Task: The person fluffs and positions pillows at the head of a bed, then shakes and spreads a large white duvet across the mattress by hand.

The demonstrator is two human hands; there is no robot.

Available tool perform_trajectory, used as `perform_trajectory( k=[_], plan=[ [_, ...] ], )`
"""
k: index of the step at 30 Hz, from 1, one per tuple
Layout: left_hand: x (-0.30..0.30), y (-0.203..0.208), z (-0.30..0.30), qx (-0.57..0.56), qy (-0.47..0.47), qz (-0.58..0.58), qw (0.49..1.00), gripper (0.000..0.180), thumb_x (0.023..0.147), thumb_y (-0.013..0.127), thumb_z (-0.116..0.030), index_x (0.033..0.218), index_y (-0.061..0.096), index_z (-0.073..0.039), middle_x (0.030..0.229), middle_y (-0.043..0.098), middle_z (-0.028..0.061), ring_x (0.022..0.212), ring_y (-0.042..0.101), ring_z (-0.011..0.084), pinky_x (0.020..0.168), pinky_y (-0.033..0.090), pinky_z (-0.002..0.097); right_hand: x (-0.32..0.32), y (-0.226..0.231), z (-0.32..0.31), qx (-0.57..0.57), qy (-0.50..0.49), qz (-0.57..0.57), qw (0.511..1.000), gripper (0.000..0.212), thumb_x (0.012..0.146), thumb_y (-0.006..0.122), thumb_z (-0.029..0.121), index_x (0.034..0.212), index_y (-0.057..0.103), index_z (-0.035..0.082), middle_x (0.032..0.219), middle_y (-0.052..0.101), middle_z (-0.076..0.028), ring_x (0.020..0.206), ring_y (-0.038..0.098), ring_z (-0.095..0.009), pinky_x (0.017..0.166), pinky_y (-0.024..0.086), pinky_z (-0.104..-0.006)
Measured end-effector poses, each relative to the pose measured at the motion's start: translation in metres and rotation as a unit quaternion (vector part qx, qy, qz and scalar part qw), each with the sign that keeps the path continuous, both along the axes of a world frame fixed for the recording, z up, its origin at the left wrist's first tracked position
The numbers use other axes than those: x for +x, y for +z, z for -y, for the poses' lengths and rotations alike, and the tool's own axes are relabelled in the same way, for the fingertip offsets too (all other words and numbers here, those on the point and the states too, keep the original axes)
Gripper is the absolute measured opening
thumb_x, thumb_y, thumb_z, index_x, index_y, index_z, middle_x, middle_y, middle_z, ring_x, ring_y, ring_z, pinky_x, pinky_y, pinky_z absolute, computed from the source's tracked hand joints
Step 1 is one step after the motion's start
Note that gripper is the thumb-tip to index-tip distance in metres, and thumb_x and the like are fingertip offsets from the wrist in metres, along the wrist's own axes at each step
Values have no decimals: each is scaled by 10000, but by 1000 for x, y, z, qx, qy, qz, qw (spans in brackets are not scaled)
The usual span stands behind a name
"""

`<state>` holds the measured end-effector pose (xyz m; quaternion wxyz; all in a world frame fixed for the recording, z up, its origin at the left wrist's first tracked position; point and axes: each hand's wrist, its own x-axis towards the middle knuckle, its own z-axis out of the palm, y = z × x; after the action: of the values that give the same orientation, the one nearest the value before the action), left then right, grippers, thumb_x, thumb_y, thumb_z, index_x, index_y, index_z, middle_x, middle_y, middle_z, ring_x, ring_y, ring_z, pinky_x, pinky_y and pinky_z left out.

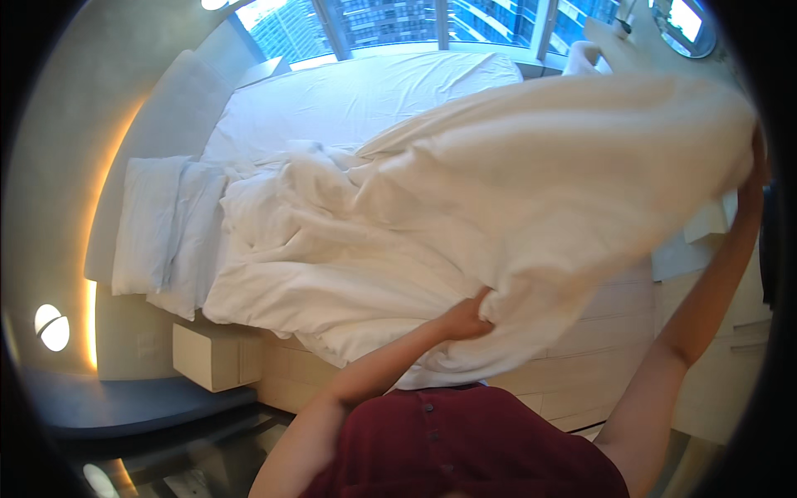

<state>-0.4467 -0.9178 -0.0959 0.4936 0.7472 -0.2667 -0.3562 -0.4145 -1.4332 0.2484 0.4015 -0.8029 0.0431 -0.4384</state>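
A large white duvet [398, 216] lies bunched over the near part of the bed, and its right end is lifted into the air. My left hand [470, 316] is closed on the duvet's near edge, close to my body. Far out to the right and raised, my right hand [757, 162] grips the duvet's right end; its fingers are partly hidden at the dark rim of the picture. Between my hands the cloth billows and is slightly blurred. Under it the bed's white sheet [307, 104] shows on the far side.
Two stacked white pillows [166, 224] rest at the headboard [154, 158] on the left. Below them a small bedside cabinet [216, 357] juts from the wall. A wooden floor [602, 340] runs below the lifted duvet, windows [390, 23] line the far side, and a round mirror [685, 25] hangs at upper right.
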Motion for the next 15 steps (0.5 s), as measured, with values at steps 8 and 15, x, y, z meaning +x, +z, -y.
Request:
perform_trajectory(
  k=[8,15],
  plan=[
    [-72,-151,-57,167,-2,-141,976,404,736,577,-212,1115,544,-77,987,600,149,884,580,242,769,454,350,-160,-256,-229,203,174,-589,762,736,628,692,252,1263,397,25,1181,488,-159,1096,458,-250,942,363,-370],
    [-62,-111,-36,87,273,-340,896,584,744,601,-303,1229,361,-84,1071,485,103,865,530,224,678,456,335,-221,-375,-385,-166,434,-614,638,533,658,528,161,1186,515,236,942,603,-179,882,569,-328,797,435,-397]
  ],
)
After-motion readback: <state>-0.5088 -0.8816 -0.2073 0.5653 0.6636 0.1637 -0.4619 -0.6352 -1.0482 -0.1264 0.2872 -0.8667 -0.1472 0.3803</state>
